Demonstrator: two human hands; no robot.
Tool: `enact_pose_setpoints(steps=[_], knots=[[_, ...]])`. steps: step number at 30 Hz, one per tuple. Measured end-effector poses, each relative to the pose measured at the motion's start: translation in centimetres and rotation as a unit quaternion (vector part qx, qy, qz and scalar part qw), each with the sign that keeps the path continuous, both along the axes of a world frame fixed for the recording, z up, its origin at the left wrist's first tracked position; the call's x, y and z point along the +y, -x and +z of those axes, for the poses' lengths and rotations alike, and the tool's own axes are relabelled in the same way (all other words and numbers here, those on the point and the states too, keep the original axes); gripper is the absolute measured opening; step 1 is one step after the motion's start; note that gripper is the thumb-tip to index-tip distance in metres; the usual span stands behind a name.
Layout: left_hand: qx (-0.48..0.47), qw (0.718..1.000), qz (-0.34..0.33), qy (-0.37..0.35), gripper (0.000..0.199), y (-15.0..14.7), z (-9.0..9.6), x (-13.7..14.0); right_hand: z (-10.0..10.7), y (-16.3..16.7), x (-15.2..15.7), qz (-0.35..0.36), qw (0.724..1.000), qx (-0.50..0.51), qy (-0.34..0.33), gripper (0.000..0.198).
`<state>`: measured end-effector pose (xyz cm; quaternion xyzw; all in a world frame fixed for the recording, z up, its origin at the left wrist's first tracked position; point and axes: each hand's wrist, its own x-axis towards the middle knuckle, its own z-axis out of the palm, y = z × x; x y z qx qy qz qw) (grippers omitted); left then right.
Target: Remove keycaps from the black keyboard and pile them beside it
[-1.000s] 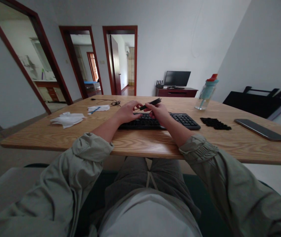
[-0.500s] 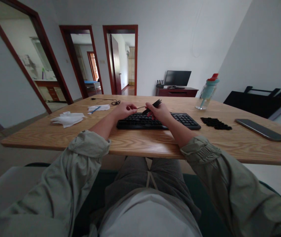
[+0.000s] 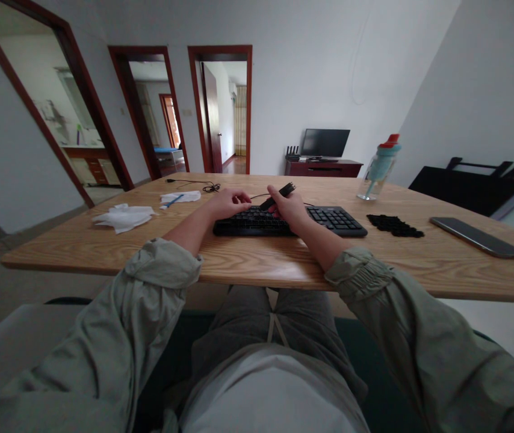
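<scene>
Nearest, the bench edge runs bare wood before the black keyboard. Over its keys the left hand pinches a thin wire, and the right hand grips a slim black tool, tilted up. Rightward lie a keycap pile and a phone; beyond stands a bottle.
</scene>
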<state>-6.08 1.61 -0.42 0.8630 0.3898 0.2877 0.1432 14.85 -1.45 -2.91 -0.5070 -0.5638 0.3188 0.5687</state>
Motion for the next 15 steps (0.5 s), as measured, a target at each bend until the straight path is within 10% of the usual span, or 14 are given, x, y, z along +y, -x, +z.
enact_pose_setpoints(steps=[15], knots=[[0.069, 0.997, -0.028, -0.011, 0.031, 0.28, -0.34, 0.59, -0.27, 0.4, 0.91, -0.105, 0.983, -0.127, -0.084, 0.062]])
